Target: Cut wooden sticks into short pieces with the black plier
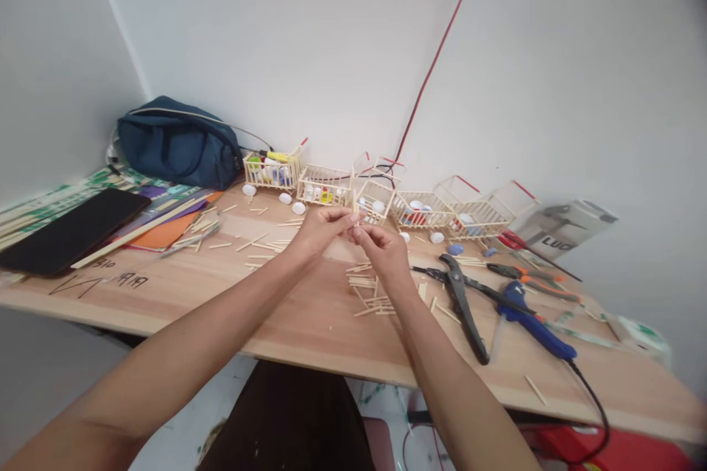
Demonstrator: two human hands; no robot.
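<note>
Wooden table (309, 324): sticks (367, 283), perhaps pliers (461, 294)

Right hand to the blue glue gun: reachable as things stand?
Probably yes. The blue glue gun lies in the open on the table, right of the right hand, with only the black cutters lying flat between them. That hand's fingers are busy, though, pinching a small stick with the left hand.

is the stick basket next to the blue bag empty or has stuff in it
Not empty: the basket beside the bag holds small yellow, green, blue and white items.
</note>
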